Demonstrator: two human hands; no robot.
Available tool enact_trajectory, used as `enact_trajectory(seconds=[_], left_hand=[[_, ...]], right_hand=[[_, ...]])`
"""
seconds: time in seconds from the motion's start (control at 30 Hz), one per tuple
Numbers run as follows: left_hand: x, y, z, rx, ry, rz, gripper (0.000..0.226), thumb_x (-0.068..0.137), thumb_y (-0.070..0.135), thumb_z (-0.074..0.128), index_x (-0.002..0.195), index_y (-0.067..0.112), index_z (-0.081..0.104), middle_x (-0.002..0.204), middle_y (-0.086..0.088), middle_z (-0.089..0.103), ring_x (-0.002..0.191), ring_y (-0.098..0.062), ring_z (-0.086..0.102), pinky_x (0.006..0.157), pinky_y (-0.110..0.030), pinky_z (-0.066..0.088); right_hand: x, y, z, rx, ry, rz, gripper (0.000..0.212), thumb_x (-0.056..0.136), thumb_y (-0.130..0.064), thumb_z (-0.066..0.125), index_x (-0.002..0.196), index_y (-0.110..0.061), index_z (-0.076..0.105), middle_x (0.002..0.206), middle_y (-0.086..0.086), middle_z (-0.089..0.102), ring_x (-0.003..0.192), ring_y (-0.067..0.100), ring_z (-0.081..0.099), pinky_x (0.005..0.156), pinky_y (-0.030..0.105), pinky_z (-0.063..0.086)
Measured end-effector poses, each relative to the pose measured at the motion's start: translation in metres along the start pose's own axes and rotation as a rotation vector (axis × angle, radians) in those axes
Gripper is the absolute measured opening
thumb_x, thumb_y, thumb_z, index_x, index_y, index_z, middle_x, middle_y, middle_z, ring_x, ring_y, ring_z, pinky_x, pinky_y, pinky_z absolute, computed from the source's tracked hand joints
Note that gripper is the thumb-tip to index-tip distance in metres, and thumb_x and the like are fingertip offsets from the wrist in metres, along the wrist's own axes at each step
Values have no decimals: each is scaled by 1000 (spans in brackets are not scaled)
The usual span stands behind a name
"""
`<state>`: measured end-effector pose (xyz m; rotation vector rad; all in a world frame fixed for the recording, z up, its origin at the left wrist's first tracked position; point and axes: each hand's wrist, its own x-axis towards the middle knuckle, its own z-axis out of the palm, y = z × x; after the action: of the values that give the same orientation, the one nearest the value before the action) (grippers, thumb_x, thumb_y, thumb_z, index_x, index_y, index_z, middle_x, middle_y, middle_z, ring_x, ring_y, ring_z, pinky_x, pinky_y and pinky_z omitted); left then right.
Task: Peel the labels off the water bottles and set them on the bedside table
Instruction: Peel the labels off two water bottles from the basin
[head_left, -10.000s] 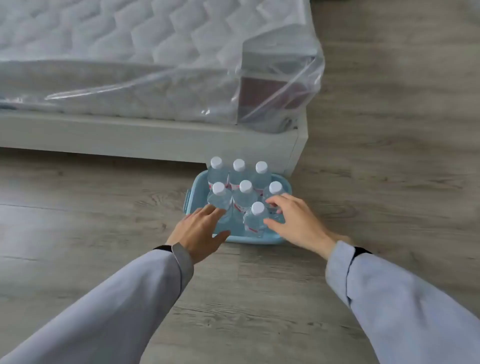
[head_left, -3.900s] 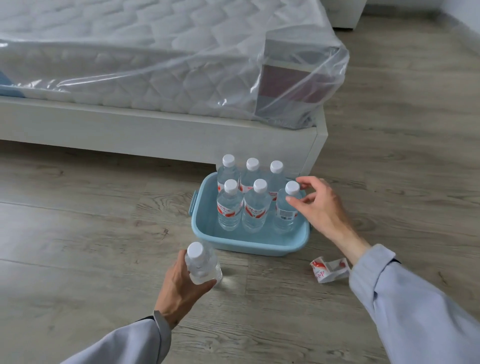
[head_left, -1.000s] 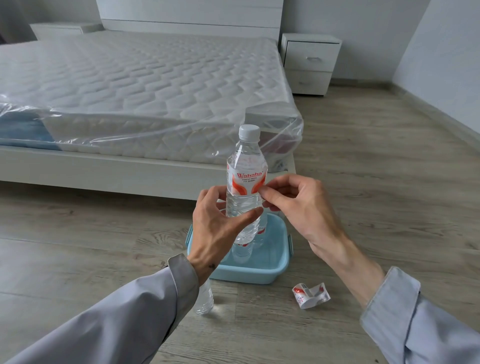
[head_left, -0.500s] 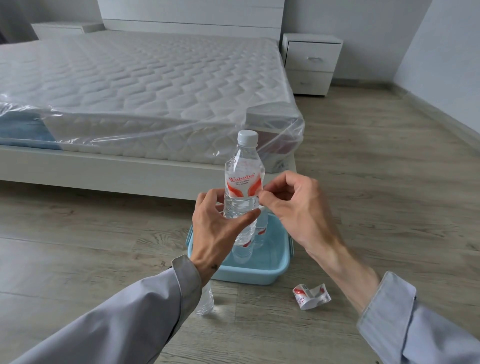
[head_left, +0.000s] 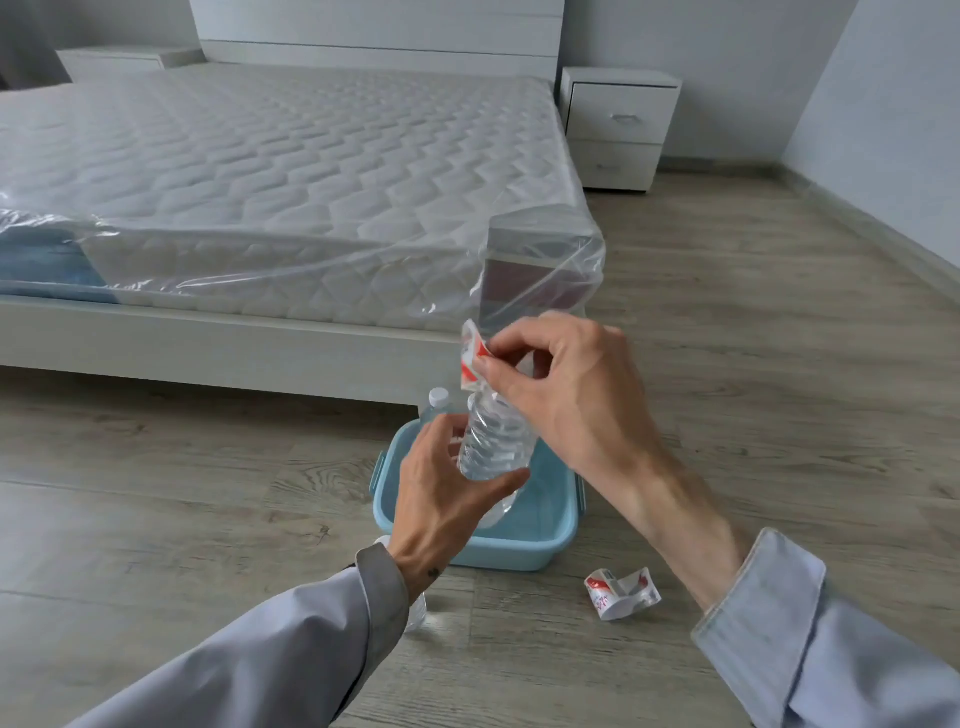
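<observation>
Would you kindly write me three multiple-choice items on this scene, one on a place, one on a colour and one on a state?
1. Where does the crumpled label lie?
A. on the mattress
B. on the floor right of the tub
C. inside the tub

2. What colour is the tub?
A. light blue
B. red
C. black

3. What is the right hand doing?
A. resting flat on the floor
B. pinching a red-and-white label at the bottle that the left hand grips
C. opening a drawer

Answers: 1 B, it sits on the wooden boards beside the tub; 2 A, its rim and walls are pale blue; 3 B, the fingers close on the label.
</observation>
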<state>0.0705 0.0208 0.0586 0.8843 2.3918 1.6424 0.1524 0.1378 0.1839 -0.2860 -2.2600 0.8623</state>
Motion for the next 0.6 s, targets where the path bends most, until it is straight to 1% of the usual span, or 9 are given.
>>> enact_trajectory(seconds=[0.07,0.17,0.2,0.23,0.3,0.37,0.43,0.5,0.6], left_hand=[[-8,-5,3,1,-66,-1,60,65,40,99,113,23,66,114,9,74,104,-7,72,91,-25,60],[-20,-9,7,-30,-138,32,63,62,46,98,114,32,65,111,18,75,106,3,71,89,-9,54],[-24,-10,6,-42,-148,38,64,62,50,97,115,34,65,112,21,74,109,4,70,90,-5,52],[-27,-10,5,-56,-154,37,65,62,52,95,117,34,65,114,23,74,111,4,70,92,-4,51],[-28,-11,3,-84,-152,35,65,64,51,96,118,34,65,116,21,75,112,0,71,96,-10,54],[-25,-12,1,-108,-125,21,63,65,44,99,117,32,65,116,15,76,111,-6,73,99,-22,59],[-20,-8,-4,-140,-91,-3,64,62,45,100,115,34,65,115,12,77,109,-10,75,99,-34,61],[-16,-5,-8,-177,-63,-29,65,58,53,96,112,38,64,115,10,77,109,-12,75,98,-39,62],[-11,-6,-12,-221,-45,-69,69,56,54,96,113,34,64,117,5,78,110,-16,76,98,-45,63]], right_hand=[[10,-1,-5,-88,59,-34,7,87,-32,83,83,-26,82,73,-15,69,65,2,59,66,15,43],[22,8,-15,-20,102,50,8,87,-25,82,80,-23,80,70,-15,74,57,-4,61,59,7,39],[25,14,-19,28,117,102,9,88,-23,81,78,-22,79,68,-15,76,56,-4,63,58,8,41],[27,22,-23,57,139,146,11,88,-23,80,78,-22,78,68,-14,76,58,0,66,59,13,46],[29,40,-35,72,204,206,11,89,-22,77,79,-21,78,68,-12,77,64,5,70,65,22,54],[27,60,-47,94,272,255,9,89,-20,76,81,-22,78,72,-10,78,68,5,72,69,23,56],[22,81,-58,130,318,291,7,89,-22,76,82,-25,77,75,-11,78,70,3,72,69,21,55],[16,99,-66,171,355,318,7,87,-26,76,80,-28,76,74,-13,78,67,0,70,68,18,53],[4,129,-72,179,420,397,10,86,-27,75,76,-28,74,67,-12,75,62,0,66,64,20,51]])
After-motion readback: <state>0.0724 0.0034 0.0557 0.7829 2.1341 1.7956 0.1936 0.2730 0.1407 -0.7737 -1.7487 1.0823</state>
